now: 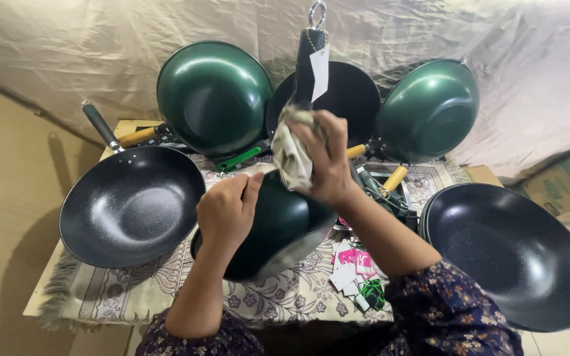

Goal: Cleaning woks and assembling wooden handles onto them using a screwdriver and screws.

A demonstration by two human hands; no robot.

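**A:** ok, head view, what have we got?

**B:** Person sitting at a low worktop [67, 300] with a patterned cloth over it. Left hand [227, 212] has its grip clamped on the rim of a dark green wok [278, 227], which is tipped up on edge right in the middle, in front of them. Right hand [326, 158] is clenched around a crumpled rag [291, 153], pressed near the top of that wok where its black handle [309, 62] sticks up, with a white tag [320, 71] dangling off it.

**A:** and around it?

**B:** Woks everywhere lol. A black one [130, 206] lying open to the left, another black one [512, 254] off the right edge. Two green ones [214, 97] [428, 109] propped up at the back, a black one [351, 99] between them. A pile of little pink and white tags [354, 270] sits just beside the right forearm.
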